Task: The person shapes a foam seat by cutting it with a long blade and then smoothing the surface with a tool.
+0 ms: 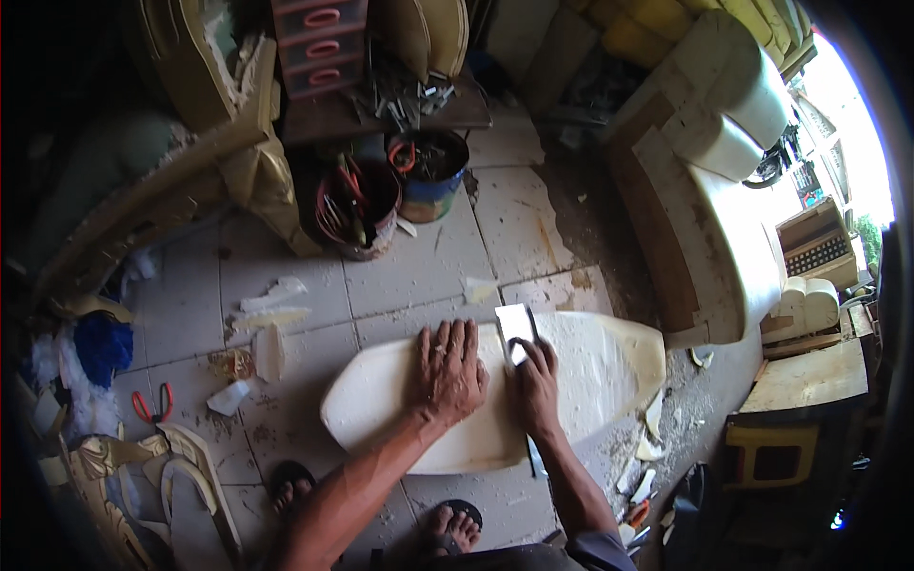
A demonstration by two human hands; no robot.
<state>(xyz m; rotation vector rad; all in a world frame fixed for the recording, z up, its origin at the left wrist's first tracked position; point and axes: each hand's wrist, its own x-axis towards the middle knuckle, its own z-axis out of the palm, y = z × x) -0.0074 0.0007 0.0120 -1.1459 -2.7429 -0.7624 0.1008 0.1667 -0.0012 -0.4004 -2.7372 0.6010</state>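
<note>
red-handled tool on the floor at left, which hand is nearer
Left. The left hand lies flat on the pale piece, right of the red-handled tool; the right hand is farther right, holding a flat tool.

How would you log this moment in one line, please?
left hand: palm-down on cream boat-shaped piece | right hand: gripping flat straight-edged tool over it | surroundings: pale scraps on tiled floor
</note>
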